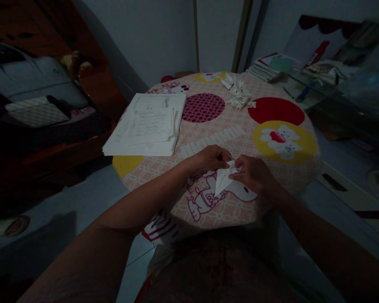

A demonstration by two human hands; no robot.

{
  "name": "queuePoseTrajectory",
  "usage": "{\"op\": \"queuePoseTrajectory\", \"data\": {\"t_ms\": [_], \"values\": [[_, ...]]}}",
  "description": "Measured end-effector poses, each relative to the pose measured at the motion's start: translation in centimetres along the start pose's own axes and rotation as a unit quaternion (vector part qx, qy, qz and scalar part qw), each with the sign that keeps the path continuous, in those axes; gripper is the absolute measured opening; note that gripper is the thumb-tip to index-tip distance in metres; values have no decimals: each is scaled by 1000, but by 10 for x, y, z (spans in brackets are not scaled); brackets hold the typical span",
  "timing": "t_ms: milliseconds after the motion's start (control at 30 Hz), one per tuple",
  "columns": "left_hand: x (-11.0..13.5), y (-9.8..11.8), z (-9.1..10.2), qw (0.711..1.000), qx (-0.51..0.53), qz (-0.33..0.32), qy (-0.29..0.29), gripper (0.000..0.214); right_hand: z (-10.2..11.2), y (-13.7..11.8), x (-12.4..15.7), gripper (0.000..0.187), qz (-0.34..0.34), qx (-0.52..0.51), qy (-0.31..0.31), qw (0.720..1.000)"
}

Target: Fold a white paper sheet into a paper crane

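- Bench (214,219), rounded, covered in a pink lattice-print cloth (202,128); dim light.
- Folded paper (222,180), white, at the near part of the bench, between the two hands. Wide end at the fingers; narrow tip points toward the wearer, a little to the left.
- Left hand (211,157): fingers pinched together on the paper's upper left edge.
- Right hand (254,171): fingers closed on its upper right side, just beside the left fingers.
- Beneath the paper, a purple-outlined cartoon figure (205,205) on the cloth.
- Beyond the left hand, a pale strip (213,141) with dark marks, set aslant; cannot tell whether loose or printed.
- Paper stack (116,145) on the bench's left side, smaller written sheets (151,126) on top.
- Far side: a cluster of small white folded pieces (240,94), near a red circle (276,111) in the cloth.
- Off the bench, left: pale handbag (47,78), chequered pouch (38,111) in front of it.
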State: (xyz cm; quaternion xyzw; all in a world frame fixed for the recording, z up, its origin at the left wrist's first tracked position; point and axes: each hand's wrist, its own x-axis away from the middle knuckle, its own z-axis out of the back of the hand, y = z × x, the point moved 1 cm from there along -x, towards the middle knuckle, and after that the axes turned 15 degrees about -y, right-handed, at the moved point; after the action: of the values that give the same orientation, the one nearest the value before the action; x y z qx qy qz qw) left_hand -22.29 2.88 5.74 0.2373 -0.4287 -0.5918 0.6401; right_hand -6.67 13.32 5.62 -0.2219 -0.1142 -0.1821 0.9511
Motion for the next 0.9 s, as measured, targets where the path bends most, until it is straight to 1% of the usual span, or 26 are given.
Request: {"op": "queuePoseTrajectory", "data": {"t_ms": [100, 133, 167, 233, 267, 300, 367, 433, 467, 567, 633, 700, 733, 800, 900], "values": [[25, -10, -9, 988, 100, 43, 109, 10, 0, -15, -6, 26, 21, -15, 25, 999], [36, -13, -15, 976, 135, 57, 159, 8, -1, -21, -8, 25, 38, -10, 35, 999], [49, -15, -23, 959, 158, 70, 226, 7, -3, -28, -8, 23, 66, 0, 41, 997], [75, -16, -43, 926, 172, 84, 326, 9, -8, -42, -7, 12, 134, 19, 38, 990], [87, -15, -54, 916, 172, 83, 353, 19, -11, -48, -5, 6, 167, 25, 29, 985], [98, -13, -65, 908, 163, 91, 376, 31, -15, -53, -2, 4, 196, 29, 15, 980], [115, -7, -84, 899, 91, 138, 406, 49, -23, -61, 6, 11, 234, 30, -24, 971], [126, -2, -96, 899, 18, 172, 402, 52, -30, -66, 16, 16, 247, 36, -67, 966], [129, 0, -100, 900, -16, 181, 397, 51, -33, -69, 20, 18, 239, 45, -81, 967], [134, -2, -102, 900, -107, 167, 388, 49, -36, -74, 29, 23, 208, 77, -82, 972], [135, -8, -97, 908, -160, 125, 367, 51, -36, -76, 30, 23, 201, 89, -76, 973], [137, -15, -91, 929, -187, 66, 313, 45, -35, -77, 29, 22, 201, 88, -80, 972], [138, -19, -88, 942, -188, 39, 277, 39, -36, -77, 29, 21, 200, 82, -84, 973], [140, -24, -80, 958, -176, 1, 224, 33, -37, -75, 28, 21, 198, 62, -90, 974], [142, -28, -72, 968, -156, -33, 196, 36, -39, -73, 29, 17, 190, 20, -88, 978]]}}
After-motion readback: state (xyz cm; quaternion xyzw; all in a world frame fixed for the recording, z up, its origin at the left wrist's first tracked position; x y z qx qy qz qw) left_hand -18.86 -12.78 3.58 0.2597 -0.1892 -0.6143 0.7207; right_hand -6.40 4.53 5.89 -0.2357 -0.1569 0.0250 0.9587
